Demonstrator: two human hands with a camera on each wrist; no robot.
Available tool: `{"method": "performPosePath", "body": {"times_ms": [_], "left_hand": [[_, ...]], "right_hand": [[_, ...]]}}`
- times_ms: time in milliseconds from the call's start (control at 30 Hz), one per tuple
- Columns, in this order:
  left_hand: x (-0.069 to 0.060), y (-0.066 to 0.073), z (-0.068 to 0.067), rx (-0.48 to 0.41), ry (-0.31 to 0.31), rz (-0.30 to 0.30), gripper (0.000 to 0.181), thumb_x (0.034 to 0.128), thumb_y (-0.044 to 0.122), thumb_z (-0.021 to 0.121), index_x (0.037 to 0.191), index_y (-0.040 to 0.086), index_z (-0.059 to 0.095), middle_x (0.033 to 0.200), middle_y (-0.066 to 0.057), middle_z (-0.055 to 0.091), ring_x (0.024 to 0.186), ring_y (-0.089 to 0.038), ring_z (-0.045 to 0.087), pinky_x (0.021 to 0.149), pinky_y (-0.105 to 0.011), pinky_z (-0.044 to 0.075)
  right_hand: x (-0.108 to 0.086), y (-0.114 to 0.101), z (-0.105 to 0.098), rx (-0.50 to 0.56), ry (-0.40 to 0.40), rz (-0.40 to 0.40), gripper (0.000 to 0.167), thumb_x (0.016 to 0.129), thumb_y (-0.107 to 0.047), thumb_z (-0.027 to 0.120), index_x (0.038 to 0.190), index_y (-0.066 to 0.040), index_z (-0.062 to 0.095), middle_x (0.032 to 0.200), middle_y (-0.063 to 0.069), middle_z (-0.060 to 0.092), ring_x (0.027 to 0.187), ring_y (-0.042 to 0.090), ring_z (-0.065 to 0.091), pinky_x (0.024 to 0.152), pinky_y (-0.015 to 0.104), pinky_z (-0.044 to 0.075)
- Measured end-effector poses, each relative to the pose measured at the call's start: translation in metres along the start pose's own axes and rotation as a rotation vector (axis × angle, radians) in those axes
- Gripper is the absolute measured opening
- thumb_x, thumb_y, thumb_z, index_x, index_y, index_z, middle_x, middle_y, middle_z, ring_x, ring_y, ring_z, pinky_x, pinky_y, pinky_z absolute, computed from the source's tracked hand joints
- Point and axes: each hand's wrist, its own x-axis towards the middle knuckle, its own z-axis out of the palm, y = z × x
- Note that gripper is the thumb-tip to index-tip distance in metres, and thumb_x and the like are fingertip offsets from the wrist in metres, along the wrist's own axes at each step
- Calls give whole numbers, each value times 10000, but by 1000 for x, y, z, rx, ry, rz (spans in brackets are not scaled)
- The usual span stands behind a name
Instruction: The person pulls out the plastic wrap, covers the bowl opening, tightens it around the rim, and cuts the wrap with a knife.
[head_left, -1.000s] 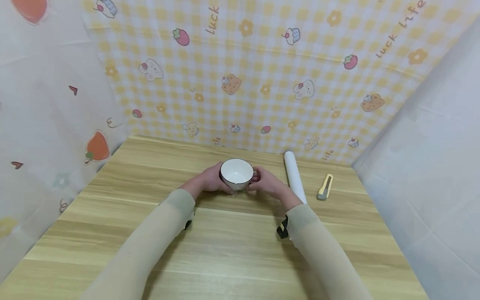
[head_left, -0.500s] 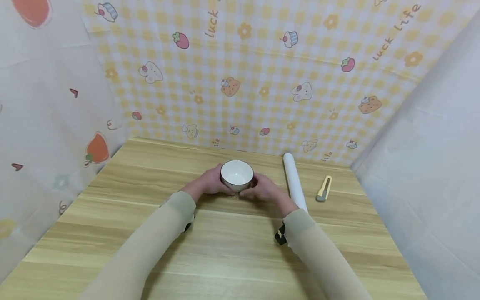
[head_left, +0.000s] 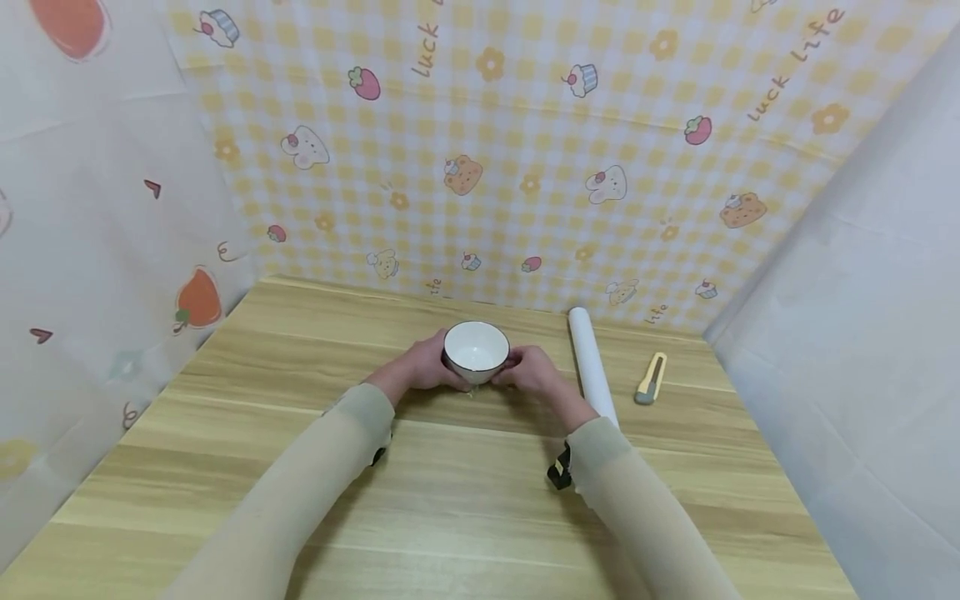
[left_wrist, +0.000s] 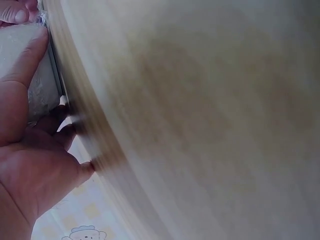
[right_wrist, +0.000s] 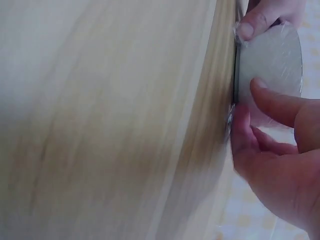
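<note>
A white bowl (head_left: pixel 476 350) with a dark rim sits upright near the middle of the table, its inside facing up. Clear plastic film covers its outer wall, shiny in the right wrist view on the bowl (right_wrist: pixel 272 55), and bunches up near the base. My left hand (head_left: pixel 431 362) holds the bowl's left side; in the left wrist view the left hand (left_wrist: pixel 35 160) lays its thumb along the wrapped wall. From the right, my right hand (head_left: pixel 531 372) grips the lower side. The right wrist view has that right hand (right_wrist: pixel 280 160) with its thumb on the wall and fingers near the base.
A long white roll (head_left: pixel 590 362) lies to the right of the bowl, partly behind the right forearm. Farther right lies a yellow and grey utility knife (head_left: pixel 651 379). A checked cloth (head_left: pixel 495 225) hangs along the table's back edge.
My right hand has slid from the bowl's right side down to the front of its base, then back slightly to the right. The left hand and bowl have stayed almost in place.
</note>
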Motion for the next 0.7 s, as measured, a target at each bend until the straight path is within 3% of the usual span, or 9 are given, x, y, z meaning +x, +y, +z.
{"method": "performPosePath", "body": {"times_ms": [167, 400, 567, 700], "left_hand": [[1, -1, 2, 6, 3, 2, 1014, 779, 310, 1024, 1567, 60, 438, 1557, -178, 605, 1469, -387, 543, 1307, -541, 370], [2, -4, 4, 66, 29, 32, 1054, 747, 354, 1034, 1611, 125, 477, 1597, -153, 576, 1520, -400, 476, 1325, -702, 155], [5, -2, 3, 105, 48, 19, 1003, 715, 364, 1038, 1570, 158, 556, 1522, -197, 514, 1397, -421, 392, 1183, -641, 301], [10, 0, 4, 43, 37, 131, 943, 721, 242, 1040, 1530, 80, 582, 1449, -181, 644, 1338, -371, 486, 1226, -579, 368]], "right_hand": [[-2, -1, 0, -30, 11, 20, 333, 887, -77, 896, 1197, -10, 796, 1040, 103, 792, 920, 171, 641, 756, 221, 507], [-4, 1, 1, 4, 13, 22, 235, 864, -59, 903, 1069, -11, 799, 871, 2, 733, 856, 129, 610, 740, 213, 499], [-6, -1, 1, 5, 27, 34, 211, 859, -65, 904, 1039, -20, 804, 828, -22, 717, 823, 123, 601, 713, 211, 491], [-6, -2, 0, -14, 36, 45, 221, 872, -72, 892, 1058, -14, 788, 869, 15, 718, 849, 143, 600, 731, 215, 483]]}}
